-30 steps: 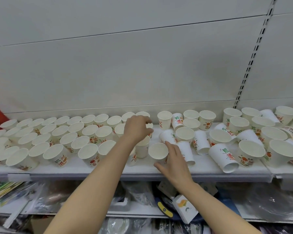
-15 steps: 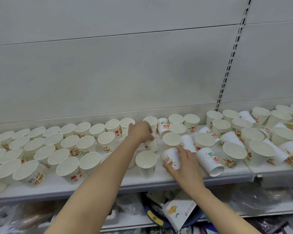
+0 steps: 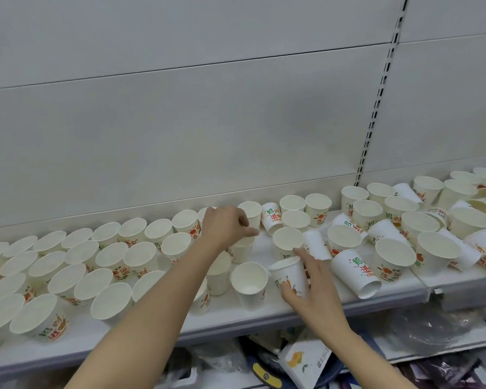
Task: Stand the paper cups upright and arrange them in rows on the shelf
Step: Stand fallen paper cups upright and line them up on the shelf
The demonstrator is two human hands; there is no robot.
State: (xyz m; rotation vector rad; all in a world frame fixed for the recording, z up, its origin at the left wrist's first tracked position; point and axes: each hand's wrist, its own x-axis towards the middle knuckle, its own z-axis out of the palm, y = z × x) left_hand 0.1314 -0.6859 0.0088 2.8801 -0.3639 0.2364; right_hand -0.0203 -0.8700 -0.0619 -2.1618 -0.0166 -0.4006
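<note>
Right hand gripping tilted paper cup

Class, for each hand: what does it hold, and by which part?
The right hand grips a paper cup round its side wall. The left hand pinches another cup at its rim.

I note the paper cups: matt white paper with smooth walls and printed red and green markings. The shelf looks like smooth, painted metal. Back panel: matt grey. Crinkled glossy plastic wrapping below.
</note>
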